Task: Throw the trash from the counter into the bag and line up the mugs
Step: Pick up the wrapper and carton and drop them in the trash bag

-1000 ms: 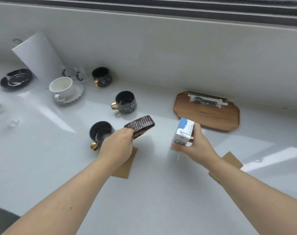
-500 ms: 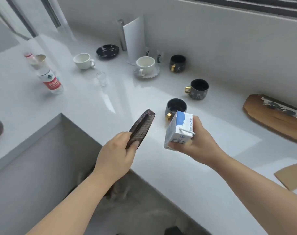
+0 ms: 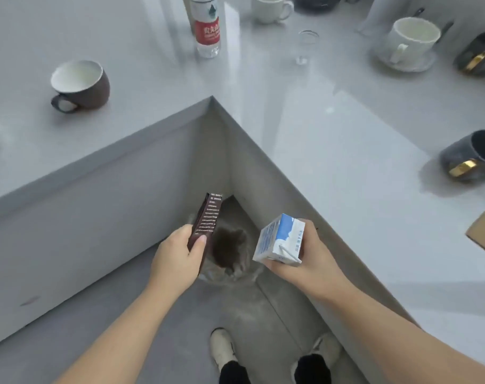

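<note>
My left hand (image 3: 177,256) gripped the brown carton (image 3: 206,218), right hand (image 3: 305,259) the blue-and-white carton (image 3: 280,238), both fingers clamped, above the clear bag (image 3: 230,259).

The clear plastic trash bag (image 3: 230,253) sits on the floor in the inner corner of the L-shaped grey counter (image 3: 332,139). The left hand (image 3: 177,256) holds the flat dark brown carton (image 3: 205,220) above the bag's left side; the right hand (image 3: 305,259) holds the small blue-and-white milk carton (image 3: 280,239) above its right side. A brown mug with white inside (image 3: 80,84) stands on the counter's left wing, and a dark mug with gold handle (image 3: 474,156) near its right edge
</note>
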